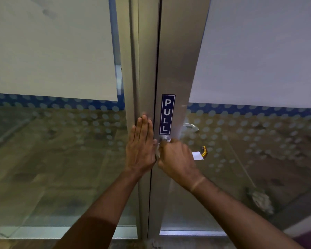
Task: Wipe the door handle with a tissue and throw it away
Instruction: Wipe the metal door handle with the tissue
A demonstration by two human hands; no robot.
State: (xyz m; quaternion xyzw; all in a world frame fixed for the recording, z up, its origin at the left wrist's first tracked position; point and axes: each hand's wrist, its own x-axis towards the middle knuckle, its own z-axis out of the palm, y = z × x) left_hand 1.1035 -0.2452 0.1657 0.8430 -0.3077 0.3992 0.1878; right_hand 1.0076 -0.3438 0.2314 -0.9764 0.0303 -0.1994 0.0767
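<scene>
The right hand (pixel 176 159) is closed in a fist around the door handle (pixel 164 138), with a white tissue (pixel 197 155) bunched inside the grip. A flap of the tissue sticks out at the hand's 3 o'clock, and a smaller edge shows at its 10 o'clock, just under the handle's round metal base. Wrapping the tissue around the lever this way probably lets one squeeze clean the whole bar. A gold-coloured tip (pixel 204 151) shows beyond the tissue flap; whether it is the handle's end cannot be told.

The left hand (pixel 142 146) lies flat and open, fingers together and pointing to 12 o'clock, palm pressed on the metal frame (pixel 133 69) beside the seam. It holds nothing; it seems placed there to brace the door so that rubbing does not swing it.

At 12 o'clock from the right hand, a blue PULL sign (pixel 167 114) is stuck upright on the door's metal stile. At about 1 o'clock, a second silver handle (pixel 190 126) shows through the dotted glass (pixel 258 141), on the far side.

The wiping looks under way; no bin is in view, so the throwing away is not yet done.
</scene>
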